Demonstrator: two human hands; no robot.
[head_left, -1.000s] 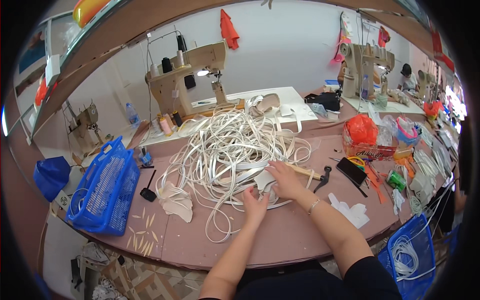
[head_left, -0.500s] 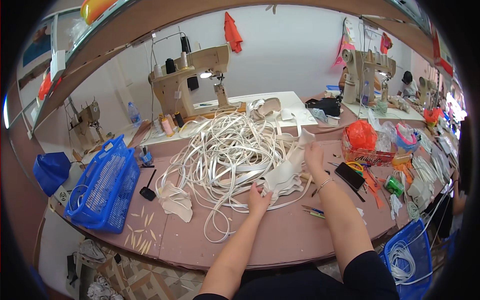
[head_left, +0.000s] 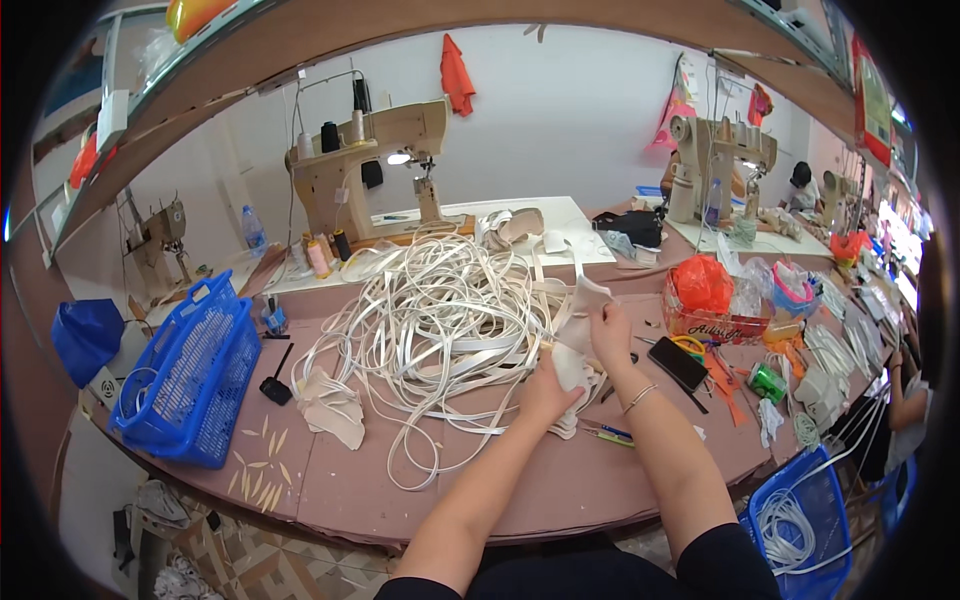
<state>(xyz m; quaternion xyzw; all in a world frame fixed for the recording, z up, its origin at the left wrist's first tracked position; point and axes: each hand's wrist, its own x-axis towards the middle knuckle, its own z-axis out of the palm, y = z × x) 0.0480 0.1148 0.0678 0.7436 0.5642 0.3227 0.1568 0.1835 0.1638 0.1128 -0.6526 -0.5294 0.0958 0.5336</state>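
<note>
Both hands are raised a little above the brown worktable (head_left: 380, 480), holding one cream cut piece of material (head_left: 578, 330) between them. My left hand (head_left: 545, 392) grips its lower part and my right hand (head_left: 610, 335) grips its upper right edge. Just left of the hands lies a big tangled heap of cream strapping (head_left: 440, 310). A small stack of similar cream pieces (head_left: 330, 408) lies further left on the table.
A blue plastic basket (head_left: 190, 375) stands at the table's left edge, another (head_left: 800, 515) hangs low at the right. A sewing machine (head_left: 370, 165) stands behind the heap. A black phone (head_left: 678, 362), scissors, an orange bag (head_left: 700, 285) and small tools crowd the right side.
Both hands have lifted from the table surface and come together on the cream piece, which now stands raised between them; a second ago they were pressing flat near the heap's edge.
</note>
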